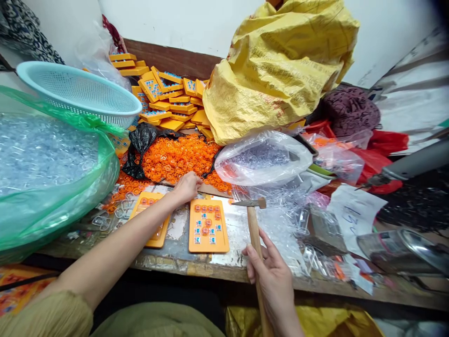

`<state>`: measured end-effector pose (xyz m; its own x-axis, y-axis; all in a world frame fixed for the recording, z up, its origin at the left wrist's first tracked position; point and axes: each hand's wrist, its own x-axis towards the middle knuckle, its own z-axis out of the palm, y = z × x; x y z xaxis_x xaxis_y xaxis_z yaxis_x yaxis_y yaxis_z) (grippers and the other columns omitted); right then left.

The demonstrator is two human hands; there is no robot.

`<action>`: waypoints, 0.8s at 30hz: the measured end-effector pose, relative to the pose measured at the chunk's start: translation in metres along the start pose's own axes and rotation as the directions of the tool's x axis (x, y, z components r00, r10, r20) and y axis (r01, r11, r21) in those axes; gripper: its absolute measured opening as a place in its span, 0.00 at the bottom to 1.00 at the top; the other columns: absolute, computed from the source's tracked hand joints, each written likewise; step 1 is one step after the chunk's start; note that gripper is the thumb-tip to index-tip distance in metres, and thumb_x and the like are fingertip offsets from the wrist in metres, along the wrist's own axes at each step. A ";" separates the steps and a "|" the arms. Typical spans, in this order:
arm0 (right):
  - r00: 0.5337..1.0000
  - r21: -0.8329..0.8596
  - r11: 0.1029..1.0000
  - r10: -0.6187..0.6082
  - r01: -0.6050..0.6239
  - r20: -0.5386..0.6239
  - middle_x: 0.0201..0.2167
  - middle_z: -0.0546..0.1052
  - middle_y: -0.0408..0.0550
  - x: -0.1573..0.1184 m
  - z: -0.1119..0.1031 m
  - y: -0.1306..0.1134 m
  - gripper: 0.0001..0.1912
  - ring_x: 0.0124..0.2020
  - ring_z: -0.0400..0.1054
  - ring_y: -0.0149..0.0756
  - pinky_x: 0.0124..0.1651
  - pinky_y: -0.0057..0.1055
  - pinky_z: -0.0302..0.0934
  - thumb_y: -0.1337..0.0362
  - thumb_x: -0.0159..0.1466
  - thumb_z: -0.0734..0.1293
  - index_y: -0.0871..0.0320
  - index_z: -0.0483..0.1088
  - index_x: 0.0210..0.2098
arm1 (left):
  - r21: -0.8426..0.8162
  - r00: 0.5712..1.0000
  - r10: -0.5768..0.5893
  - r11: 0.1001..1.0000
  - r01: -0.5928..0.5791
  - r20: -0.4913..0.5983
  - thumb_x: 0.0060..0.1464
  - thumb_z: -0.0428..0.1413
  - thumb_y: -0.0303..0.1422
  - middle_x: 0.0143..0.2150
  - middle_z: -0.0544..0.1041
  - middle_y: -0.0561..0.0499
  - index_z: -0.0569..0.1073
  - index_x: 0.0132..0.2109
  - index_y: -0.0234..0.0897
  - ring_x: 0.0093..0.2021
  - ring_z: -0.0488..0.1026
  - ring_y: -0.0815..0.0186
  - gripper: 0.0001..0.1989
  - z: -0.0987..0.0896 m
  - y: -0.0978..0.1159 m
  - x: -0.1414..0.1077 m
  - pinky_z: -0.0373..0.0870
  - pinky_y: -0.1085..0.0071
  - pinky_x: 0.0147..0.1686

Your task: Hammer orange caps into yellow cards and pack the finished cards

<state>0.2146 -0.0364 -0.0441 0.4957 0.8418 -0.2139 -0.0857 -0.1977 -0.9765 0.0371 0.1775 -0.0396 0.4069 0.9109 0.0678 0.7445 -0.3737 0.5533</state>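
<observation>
The right hand point(271, 274) grips a hammer point(257, 234); the left point(188, 187), its grip unclear, is near orange rings point(178, 157). A paper point(354, 217) right of the hammer bears partly legible handwriting.

Open air above the orange board point(209, 226), hammer point(255, 220) at its right, probably slightly raised.
</observation>
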 end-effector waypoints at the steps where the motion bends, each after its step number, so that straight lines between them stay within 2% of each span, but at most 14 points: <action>1: 1.000 -0.006 1.000 -0.003 0.003 0.001 0.23 0.73 0.40 -0.001 0.000 0.001 0.41 0.15 0.56 0.23 0.16 0.22 0.54 0.51 0.52 0.73 0.58 0.59 0.61 | -0.010 1.000 0.013 1.000 -0.013 -0.004 0.52 0.51 0.24 0.41 0.76 0.41 0.78 0.40 0.31 0.45 0.73 0.57 0.12 -0.001 0.002 -0.006 0.68 0.62 0.48; 5: 1.000 -0.049 0.999 -0.020 0.019 -0.022 0.23 0.73 0.40 -0.005 -0.004 0.006 0.38 0.14 0.56 0.23 0.16 0.22 0.55 0.52 0.53 0.72 0.57 0.62 0.60 | -0.097 0.996 0.085 0.992 -0.085 -0.003 0.52 0.51 0.23 0.40 0.76 0.47 0.70 0.52 0.33 0.41 0.73 0.63 0.19 -0.009 0.016 -0.053 0.70 0.68 0.45; 7: 0.999 -0.133 0.990 -0.052 0.049 -0.017 0.26 0.76 0.42 -0.010 -0.006 0.008 0.34 0.15 0.58 0.24 0.17 0.24 0.58 0.53 0.53 0.72 0.56 0.67 0.57 | -0.214 0.990 0.139 0.968 -0.134 0.009 0.52 0.51 0.24 0.39 0.76 0.49 0.67 0.53 0.36 0.40 0.73 0.66 0.20 -0.012 0.021 -0.083 0.71 0.70 0.43; 9: 0.991 -0.240 0.961 -0.131 0.133 0.027 0.34 0.79 0.47 -0.016 -0.006 0.007 0.27 0.20 0.68 0.30 0.25 0.29 0.67 0.54 0.54 0.72 0.54 0.72 0.52 | -0.306 0.986 0.162 0.941 -0.144 0.032 0.53 0.51 0.24 0.39 0.75 0.49 0.66 0.54 0.37 0.40 0.73 0.65 0.21 -0.012 0.025 -0.107 0.71 0.70 0.43; 11: 0.963 -0.307 0.914 -0.247 0.267 0.103 0.43 0.79 0.48 -0.023 -0.003 0.001 0.21 0.34 0.75 0.40 0.39 0.35 0.71 0.57 0.55 0.71 0.52 0.75 0.48 | -0.332 0.986 0.163 0.933 -0.137 0.049 0.53 0.50 0.24 0.40 0.75 0.48 0.64 0.56 0.38 0.41 0.73 0.65 0.22 -0.007 0.026 -0.122 0.70 0.68 0.44; 12: 0.943 -0.318 0.887 -0.306 0.333 0.132 0.46 0.78 0.47 -0.027 -0.001 -0.002 0.19 0.40 0.75 0.43 0.45 0.37 0.69 0.58 0.56 0.70 0.51 0.76 0.47 | -0.331 0.986 0.160 0.934 -0.136 0.047 0.54 0.50 0.24 0.40 0.75 0.48 0.63 0.57 0.38 0.42 0.73 0.64 0.23 -0.005 0.025 -0.126 0.70 0.67 0.44; 14: 0.901 -0.327 0.840 -0.398 0.434 0.172 0.47 0.78 0.46 -0.033 0.003 -0.010 0.17 0.45 0.74 0.44 0.51 0.38 0.67 0.61 0.58 0.69 0.50 0.75 0.47 | -0.333 0.988 0.155 0.933 -0.138 0.025 0.55 0.49 0.25 0.40 0.76 0.48 0.61 0.60 0.38 0.42 0.73 0.64 0.25 0.001 0.024 -0.128 0.71 0.67 0.44; 17: 0.848 -0.368 0.765 -0.481 0.529 0.221 0.44 0.79 0.47 -0.039 0.004 -0.014 0.18 0.42 0.75 0.42 0.46 0.34 0.69 0.64 0.61 0.66 0.49 0.73 0.51 | -0.350 0.991 0.135 0.927 -0.135 -0.024 0.54 0.50 0.25 0.39 0.77 0.48 0.60 0.61 0.38 0.39 0.75 0.64 0.26 0.006 0.021 -0.128 0.72 0.67 0.41; 19: 0.818 -0.408 0.710 -0.474 0.573 0.324 0.39 0.80 0.49 -0.039 0.002 -0.011 0.19 0.37 0.76 0.39 0.42 0.30 0.70 0.64 0.62 0.65 0.49 0.72 0.53 | -0.357 0.991 0.124 0.925 -0.132 -0.044 0.53 0.50 0.24 0.38 0.78 0.49 0.60 0.60 0.38 0.38 0.76 0.64 0.27 0.008 0.020 -0.129 0.72 0.67 0.41; 22: 0.798 -0.457 0.667 -0.385 0.588 0.465 0.31 0.79 0.47 -0.036 -0.003 -0.006 0.20 0.29 0.74 0.33 0.36 0.25 0.70 0.64 0.64 0.63 0.49 0.69 0.55 | -0.391 0.993 0.105 0.913 -0.115 -0.046 0.52 0.51 0.23 0.38 0.79 0.49 0.62 0.59 0.38 0.38 0.76 0.64 0.27 0.007 0.020 -0.131 0.72 0.67 0.41; 24: 0.816 -0.455 0.697 -0.350 0.555 0.460 0.34 0.80 0.48 -0.032 -0.005 -0.003 0.20 0.32 0.75 0.34 0.38 0.26 0.70 0.63 0.63 0.63 0.49 0.70 0.55 | -0.418 0.998 0.067 0.906 -0.064 -0.006 0.50 0.53 0.23 0.37 0.79 0.50 0.65 0.58 0.38 0.37 0.76 0.65 0.26 0.002 0.021 -0.127 0.73 0.69 0.40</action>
<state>0.2031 -0.0653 -0.0342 0.0372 0.9872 0.1553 0.6082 0.1009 -0.7873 0.0017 0.0535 -0.0381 0.4531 0.8847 0.1096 0.4273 -0.3234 0.8443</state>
